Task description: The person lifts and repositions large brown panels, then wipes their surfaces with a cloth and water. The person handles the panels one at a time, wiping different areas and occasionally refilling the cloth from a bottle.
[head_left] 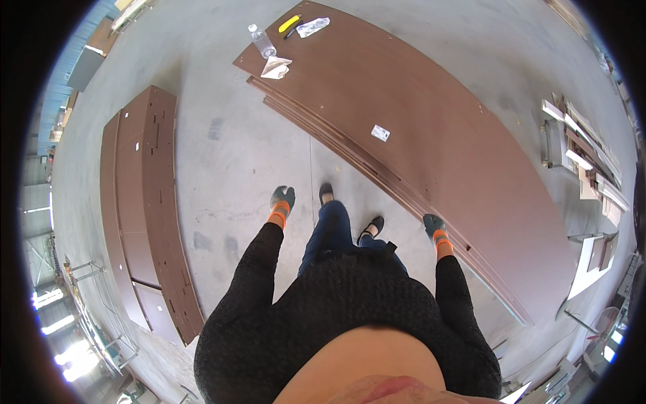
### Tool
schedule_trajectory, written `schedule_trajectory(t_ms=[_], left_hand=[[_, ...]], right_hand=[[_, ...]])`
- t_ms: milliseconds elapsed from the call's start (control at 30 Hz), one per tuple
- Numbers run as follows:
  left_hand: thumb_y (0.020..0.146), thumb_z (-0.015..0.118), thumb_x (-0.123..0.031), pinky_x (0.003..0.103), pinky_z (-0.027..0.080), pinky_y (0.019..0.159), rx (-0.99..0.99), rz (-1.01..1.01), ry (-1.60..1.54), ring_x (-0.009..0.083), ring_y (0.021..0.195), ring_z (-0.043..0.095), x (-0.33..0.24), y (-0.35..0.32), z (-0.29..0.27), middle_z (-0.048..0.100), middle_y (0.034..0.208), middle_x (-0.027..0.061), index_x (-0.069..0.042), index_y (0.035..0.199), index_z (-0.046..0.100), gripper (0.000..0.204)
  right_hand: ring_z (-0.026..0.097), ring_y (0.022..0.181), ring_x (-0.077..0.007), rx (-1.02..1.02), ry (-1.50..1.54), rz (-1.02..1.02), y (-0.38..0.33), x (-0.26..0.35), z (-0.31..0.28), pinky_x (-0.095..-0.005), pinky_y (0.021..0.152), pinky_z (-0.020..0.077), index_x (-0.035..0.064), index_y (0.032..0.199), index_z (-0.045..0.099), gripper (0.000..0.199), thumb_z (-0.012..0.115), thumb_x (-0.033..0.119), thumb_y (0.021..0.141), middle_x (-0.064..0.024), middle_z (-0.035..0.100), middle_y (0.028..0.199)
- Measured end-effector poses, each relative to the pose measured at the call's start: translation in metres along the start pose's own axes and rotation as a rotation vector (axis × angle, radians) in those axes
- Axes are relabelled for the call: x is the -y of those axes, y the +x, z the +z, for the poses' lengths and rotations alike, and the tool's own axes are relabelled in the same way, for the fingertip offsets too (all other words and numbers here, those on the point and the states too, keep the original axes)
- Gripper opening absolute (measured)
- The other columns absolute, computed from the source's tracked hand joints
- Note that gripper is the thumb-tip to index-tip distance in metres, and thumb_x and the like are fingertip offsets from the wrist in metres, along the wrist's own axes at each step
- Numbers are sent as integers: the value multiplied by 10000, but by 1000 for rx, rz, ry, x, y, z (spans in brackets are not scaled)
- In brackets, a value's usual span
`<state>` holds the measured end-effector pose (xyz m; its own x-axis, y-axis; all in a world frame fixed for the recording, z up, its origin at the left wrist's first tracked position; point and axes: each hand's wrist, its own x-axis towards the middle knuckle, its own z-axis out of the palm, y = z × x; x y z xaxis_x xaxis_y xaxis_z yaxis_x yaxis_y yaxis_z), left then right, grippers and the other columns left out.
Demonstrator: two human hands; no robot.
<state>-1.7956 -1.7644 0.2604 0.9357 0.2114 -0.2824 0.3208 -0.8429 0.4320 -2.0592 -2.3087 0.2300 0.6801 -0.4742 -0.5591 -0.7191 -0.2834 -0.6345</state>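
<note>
My left hand point(282, 197), in a grey-green glove with an orange cuff, hangs over the bare floor with its fingers loosely apart and nothing in it. My right hand point(434, 224), gloved the same way, is at the near edge of a stack of long brown panels point(457, 135). Its fingers look loosely extended; whether they touch the edge cannot be told. On the top panel's far left end are a clear plastic bottle point(262, 42), a crumpled tissue point(276, 67), a yellow utility knife point(289, 24), a dark pen point(292, 31) and a white plastic packet point(313, 27). A white label point(380, 132) lies nearer the middle.
To the left stands another stack of brown panels point(138, 202) with slots and holes along its side. A rack of board offcuts point(589, 151) is at the far right. Below it a white board point(589, 266) leans, with a fan point(605, 320) nearby. Grey concrete floor point(222, 148) lies between the stacks.
</note>
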Motion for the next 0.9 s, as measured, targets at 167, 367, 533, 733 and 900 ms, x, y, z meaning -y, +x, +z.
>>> schedule_trajectory(t_ms=[167, 367, 533, 733, 900], left_hand=[[917, 693, -361, 479, 502, 1077, -201, 234, -38, 403, 1244, 626, -122, 132, 16, 691, 1297, 208, -52, 1225, 707, 437], [933, 675, -407, 514, 457, 1123, -126, 398, -58, 424, 1390, 500, -294, 299, 69, 541, 1515, 210, -108, 1389, 612, 549], [905, 687, -421, 538, 434, 1137, -135, 429, 350, 411, 1409, 492, -253, 415, 11, 497, 1563, 202, -113, 1475, 537, 665], [922, 672, -427, 523, 523, 1032, -52, 415, 494, 396, 1316, 587, -312, 439, 34, 618, 1429, 153, -131, 1370, 616, 540], [953, 696, -374, 446, 588, 852, 202, 121, 243, 271, 1010, 714, -355, 458, 26, 732, 1138, 112, -78, 1097, 778, 339]], right_hand=[[709, 988, -201, 3, 33, 51, 54, 57, -31, -390, 907, 549, 49, 1143, 771, 426, 668, 431, 984, -114, 790, 1029], [648, 791, -125, -213, -857, -977, 90, 2, -76, -334, 742, 556, 80, 1176, 769, 427, 695, 453, 982, -28, 741, 895], [620, 734, -140, 260, 4, 149, 62, 154, 87, -358, 686, 540, 82, 1177, 764, 470, 671, 496, 976, -56, 720, 850], [697, 833, -191, 81, -104, 211, 66, 227, 66, -375, 800, 557, 75, 1183, 752, 466, 649, 482, 982, -87, 767, 944], [706, 888, -205, 78, -148, 220, 77, 247, 69, -385, 829, 557, 66, 1216, 748, 449, 634, 445, 1004, -100, 777, 978]])
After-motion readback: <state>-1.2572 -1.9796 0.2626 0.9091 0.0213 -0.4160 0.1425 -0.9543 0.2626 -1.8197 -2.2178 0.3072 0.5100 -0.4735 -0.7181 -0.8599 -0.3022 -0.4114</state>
